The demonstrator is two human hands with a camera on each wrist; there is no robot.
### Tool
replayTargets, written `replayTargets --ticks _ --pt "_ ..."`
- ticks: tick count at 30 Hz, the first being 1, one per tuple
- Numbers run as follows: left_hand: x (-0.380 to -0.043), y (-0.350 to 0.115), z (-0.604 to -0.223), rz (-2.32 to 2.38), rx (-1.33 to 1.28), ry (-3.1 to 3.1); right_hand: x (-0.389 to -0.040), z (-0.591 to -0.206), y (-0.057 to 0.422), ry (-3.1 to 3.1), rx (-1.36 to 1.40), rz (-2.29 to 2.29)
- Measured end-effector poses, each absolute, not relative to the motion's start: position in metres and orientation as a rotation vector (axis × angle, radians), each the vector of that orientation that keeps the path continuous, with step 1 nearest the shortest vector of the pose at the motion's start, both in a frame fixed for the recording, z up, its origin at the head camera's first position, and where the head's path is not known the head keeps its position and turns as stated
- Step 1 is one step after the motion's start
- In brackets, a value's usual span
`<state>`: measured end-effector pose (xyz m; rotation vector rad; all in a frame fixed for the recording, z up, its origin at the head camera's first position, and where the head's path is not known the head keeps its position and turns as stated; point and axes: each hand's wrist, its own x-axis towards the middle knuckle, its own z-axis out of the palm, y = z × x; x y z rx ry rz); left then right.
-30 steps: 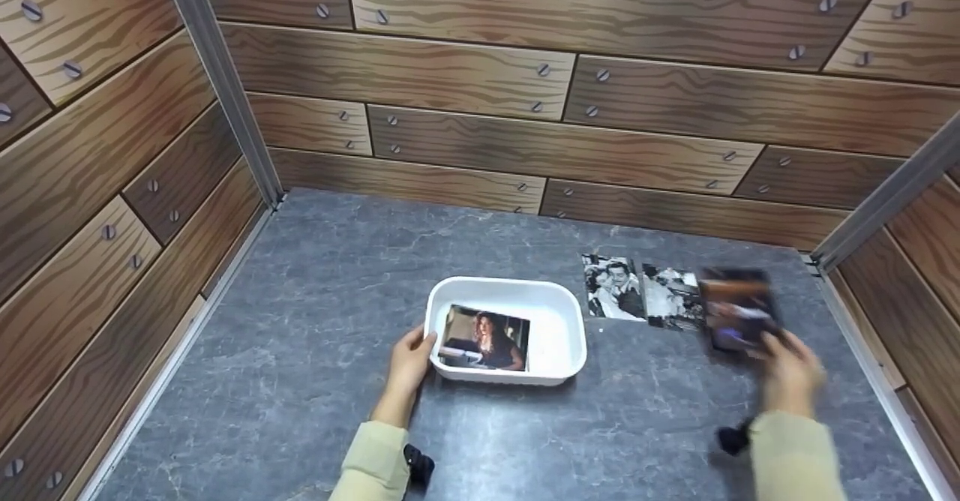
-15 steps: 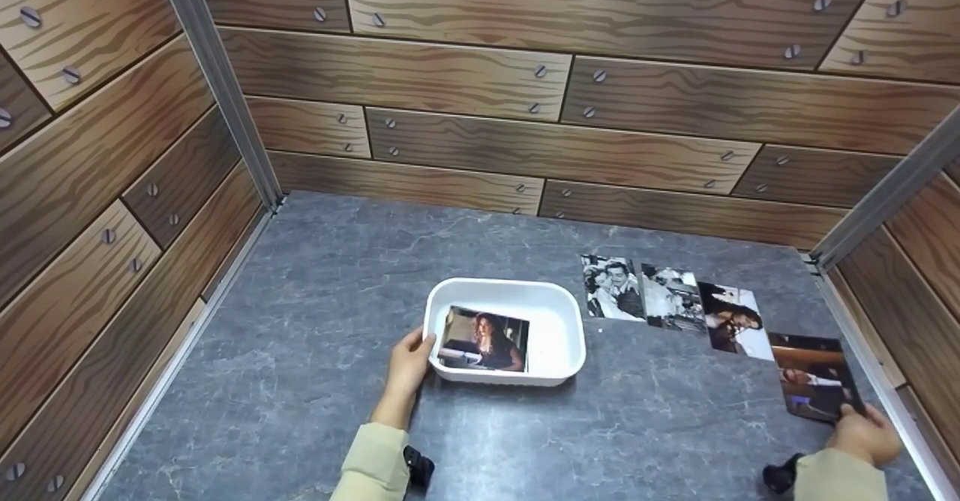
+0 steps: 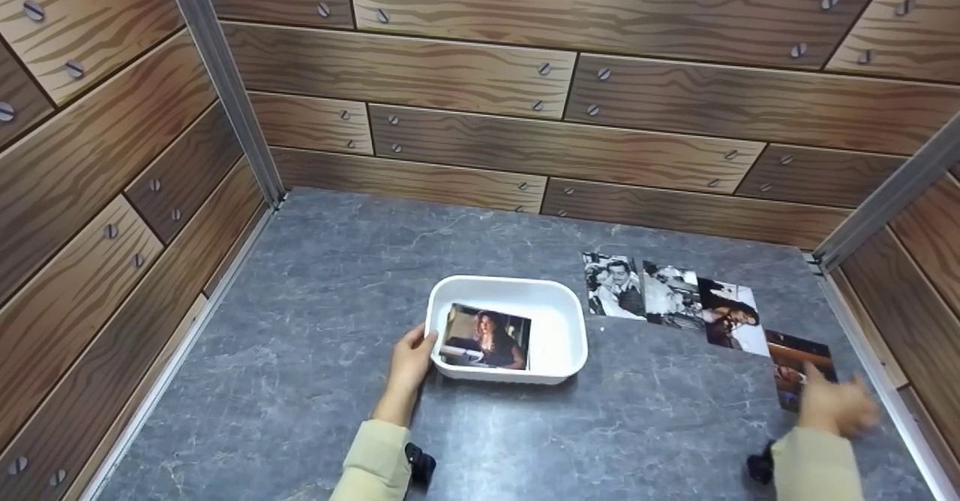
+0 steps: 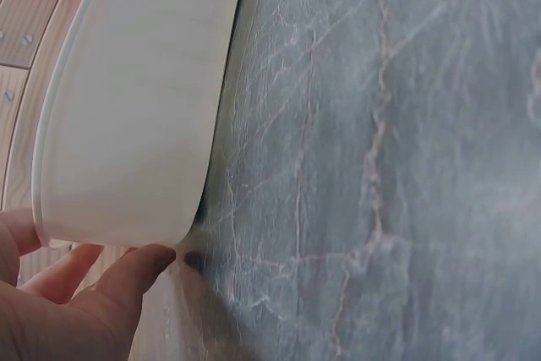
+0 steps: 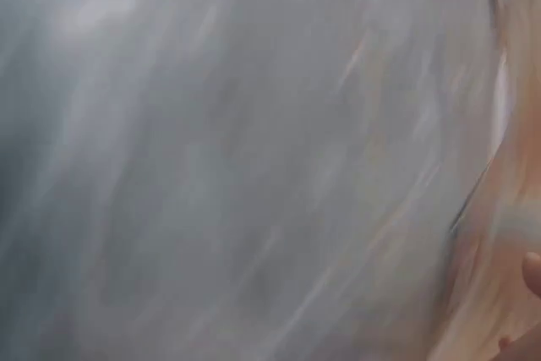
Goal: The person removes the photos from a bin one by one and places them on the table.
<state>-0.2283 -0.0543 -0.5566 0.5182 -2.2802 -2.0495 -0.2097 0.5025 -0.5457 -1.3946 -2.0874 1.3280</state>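
Observation:
My left hand [image 3: 409, 362] holds the left end of a white plastic tub [image 3: 559, 347] at its rim and outer wall. In the left wrist view, the fingertips [image 4: 156, 259] touch the tub's end wall [image 4: 127, 124]. Inside the tub lies a colour photo [image 3: 487, 338] of a person with long hair. My right hand [image 3: 836, 407], blurred, hovers over the lower part of a dark photo print [image 3: 799, 351] with its fingers spread. A row of photos runs rightward from the tub: a black-and-white print [image 3: 615, 286], another [image 3: 671, 295], then a colour print [image 3: 733, 316].
The grey marbled tabletop [image 3: 315, 283] is bounded by wood-patterned walls [image 3: 450, 118]. A metal rail [image 3: 874, 366] runs along the right edge, close to my right hand. In the right wrist view, the tabletop [image 5: 237, 166] is smeared by motion.
My right hand carried the dark photo right and toward me, laid it at the end of the row, and let go. The left hand and tub have stayed put.

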Motion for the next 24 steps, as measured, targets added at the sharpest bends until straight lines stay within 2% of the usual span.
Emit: replayTargets --ticks 4,9,14,19,21,24 --pt "-0.228 -0.055 -0.557 -2.073 0.528 -2.271 -0.247 -0.528 0.458 -2.037 -1.009 1.525" --pt "-0.229 -0.056 -0.558 -2.076 0.514 -2.276 -0.278 -0.501 0.374 -2.218 -0.622 1.688" --pt "-0.23 -0.058 -0.558 -2.073 0.514 -2.282 -0.29 -0.492 0.283 -2.398 -0.092 1.806" --pt "-0.23 -0.058 -0.558 -2.062 0.51 -2.296 -0.289 -0.504 0.218 -2.608 0.442 1.857" --pt "-0.23 -0.057 -0.558 -2.056 0.512 -2.299 -0.289 -0.513 0.203 -2.713 0.535 1.82" --pt "-0.229 -0.055 -0.558 -2.065 0.531 -2.296 -0.292 -0.53 0.19 -2.829 0.48 1.761"
